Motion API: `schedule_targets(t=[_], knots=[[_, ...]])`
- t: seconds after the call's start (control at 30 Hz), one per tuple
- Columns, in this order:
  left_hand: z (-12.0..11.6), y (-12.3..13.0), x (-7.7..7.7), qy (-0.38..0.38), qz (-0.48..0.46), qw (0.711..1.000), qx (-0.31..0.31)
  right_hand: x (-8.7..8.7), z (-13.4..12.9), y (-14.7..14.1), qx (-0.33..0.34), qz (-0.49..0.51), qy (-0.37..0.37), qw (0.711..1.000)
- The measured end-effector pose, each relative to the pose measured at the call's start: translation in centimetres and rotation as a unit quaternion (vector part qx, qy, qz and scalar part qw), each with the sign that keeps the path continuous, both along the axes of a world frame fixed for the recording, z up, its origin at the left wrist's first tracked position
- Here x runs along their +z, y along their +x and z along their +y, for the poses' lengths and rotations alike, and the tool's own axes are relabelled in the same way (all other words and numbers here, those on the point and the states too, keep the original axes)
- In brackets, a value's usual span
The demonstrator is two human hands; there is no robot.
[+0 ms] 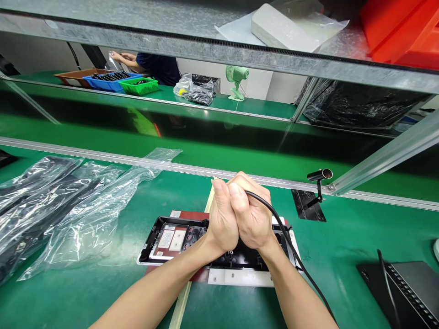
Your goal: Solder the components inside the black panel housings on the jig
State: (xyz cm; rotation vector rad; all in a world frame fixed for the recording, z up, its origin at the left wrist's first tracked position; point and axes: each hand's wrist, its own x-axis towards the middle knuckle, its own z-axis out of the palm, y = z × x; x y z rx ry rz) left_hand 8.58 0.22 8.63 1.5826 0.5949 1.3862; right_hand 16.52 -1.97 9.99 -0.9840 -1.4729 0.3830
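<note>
My left hand [222, 221] and my right hand [254, 212] are pressed together as two fists, thumbs side by side and upward. Out of the top of the right fist runs a black cable [279, 222], which bends down along the right forearm to the bottom edge. Whatever the left fingers close around is hidden. Beneath both fists lies a long black plastic housing [151, 242], with its open inside facing up. It rests on a dark red and white fixture [240, 277], and the hands cover its middle.
Clear bags with black parts [68, 214] lie at left. At right are a black tube on a stand [319, 175] and a black slotted panel [404, 288]. A metal shelf [171, 34] crosses overhead. Beyond the green partition, a person's hands [125, 59] work near bins [139, 87].
</note>
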Motion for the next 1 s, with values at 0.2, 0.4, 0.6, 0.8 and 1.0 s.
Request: schedule_targets(t=[0.2,0.4,0.6,0.8,1.0], knots=[[0.04,-0.03,-0.04,-0.009,0.014,1.0,0.006,-0.22,0.09,-0.04,0.003,0.007,0.007,1.0],[0.02,-0.07,0.04,0.015,0.016,1.0,-0.001,-0.17,-0.03,-0.05,0.006,0.01,0.0,1.0],[0.01,-0.01,0.05,0.01,0.019,1.0,0.006,-0.14,-0.03,-0.09,0.004,0.013,0.006,1.0],[-0.14,-0.14,0.02,0.001,0.04,0.999,0.02,-0.13,0.0,-0.14,0.006,0.02,0.01,1.0],[-0.22,-0.38,-0.19,-0.014,0.056,0.998,0.03,-0.13,-0.04,-0.07,0.003,0.015,0.002,1.0]])
